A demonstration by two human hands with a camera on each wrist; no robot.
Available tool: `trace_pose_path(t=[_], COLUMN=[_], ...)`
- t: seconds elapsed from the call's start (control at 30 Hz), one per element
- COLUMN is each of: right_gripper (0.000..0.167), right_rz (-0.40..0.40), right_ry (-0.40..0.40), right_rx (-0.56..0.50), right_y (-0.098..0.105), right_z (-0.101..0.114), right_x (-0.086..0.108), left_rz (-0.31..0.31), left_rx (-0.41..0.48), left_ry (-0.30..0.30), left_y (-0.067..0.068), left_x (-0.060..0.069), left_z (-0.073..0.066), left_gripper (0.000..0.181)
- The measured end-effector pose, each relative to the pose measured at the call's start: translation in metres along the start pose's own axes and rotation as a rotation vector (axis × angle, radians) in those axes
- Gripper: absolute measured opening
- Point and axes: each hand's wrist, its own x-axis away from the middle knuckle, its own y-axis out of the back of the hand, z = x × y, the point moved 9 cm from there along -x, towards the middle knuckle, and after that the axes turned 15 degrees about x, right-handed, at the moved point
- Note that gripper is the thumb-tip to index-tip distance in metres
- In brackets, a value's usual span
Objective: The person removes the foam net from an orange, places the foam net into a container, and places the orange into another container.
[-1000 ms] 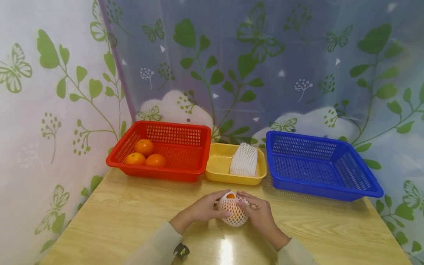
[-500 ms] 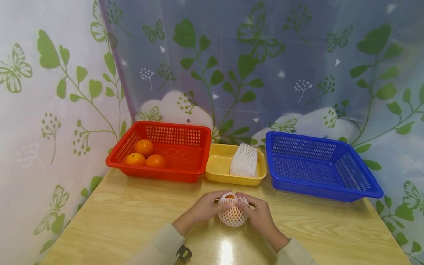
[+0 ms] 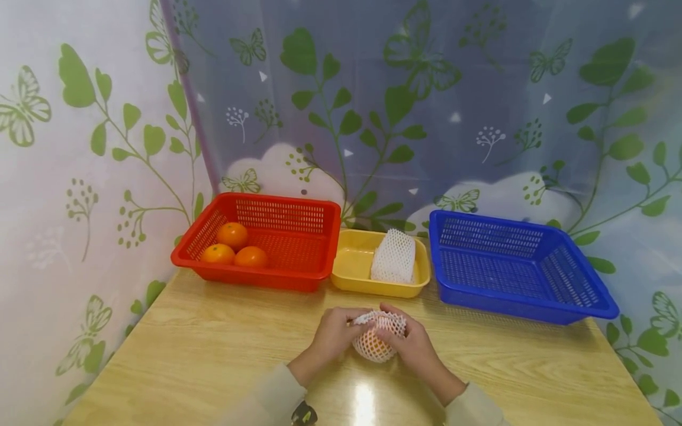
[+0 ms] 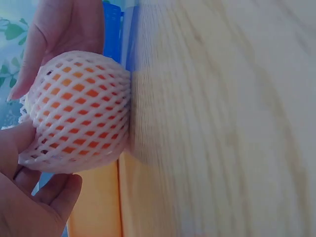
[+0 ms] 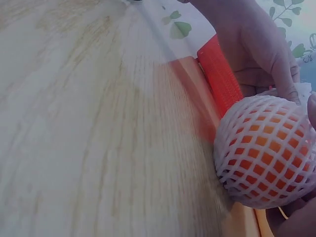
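An orange (image 4: 74, 89) sits inside a white foam fruit net (image 3: 375, 346) at the table's front middle. My left hand (image 3: 331, 338) pinches the net's upper edge between thumb and fingers on the left. On the other side my right hand (image 3: 414, 344) grips the net and fruit, its thumb across the front near the rim. In the right wrist view the foam mesh wraps the orange's side, and its bottom is on or just above the table. The net's mouth is bunched at the top and partly hidden by the fingers.
Three bare oranges (image 3: 232, 235) lie in the left part of a red basket (image 3: 319, 273). Next to it, a yellow tray (image 3: 346, 285) holds white foam nets (image 3: 394, 257). A blue basket (image 3: 479, 299) stands at the right. A patterned curtain (image 3: 341, 177) hangs behind.
The net's rim has been drawn up and over the orange's top, which showed bare before. My left hand has shifted slightly to the right; my right hand has stayed nearly in place.
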Motion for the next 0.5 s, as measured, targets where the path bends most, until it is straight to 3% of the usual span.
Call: trace_pose_path(t=[0.17, 0.5], right_gripper=[0.055, 0.044], right_rz=[0.035, 0.063], right_ry=[-0.043, -0.052], right_rx=[-0.009, -0.051], right_y=[-0.004, -0.006], right_z=[-0.005, -0.004], right_x=[0.002, 0.005], left_rz=[0.002, 0.128], left_rx=[0.011, 0.096], left_ry=[0.008, 0.107], left_y=[-0.002, -0.007], left_x=[0.0, 0.0], left_z=[0.001, 0.01], left_gripper=[0.024, 0.041])
